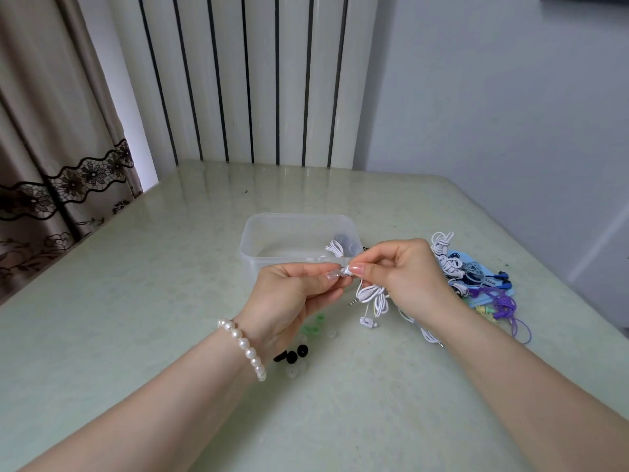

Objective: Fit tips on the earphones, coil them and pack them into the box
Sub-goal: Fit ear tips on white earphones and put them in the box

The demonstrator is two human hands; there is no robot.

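Observation:
My left hand (296,294) and my right hand (405,277) meet above the table, just in front of the clear plastic box (252,247). Together they pinch the earbud end of a white earphone (372,296); my left fingers hold what looks like a clear tip against it. The earphone's cable, jack and second earbud dangle below my right hand. A coiled white earphone (335,248) lies inside the box. Loose tips, black (292,356), green (311,330) and clear, lie on the table under my left wrist.
A heap of white, blue and purple earphones (476,281) lies to the right of my right hand. The pale green table (136,318) reaches back to a striped wall panel; a curtain hangs at the left.

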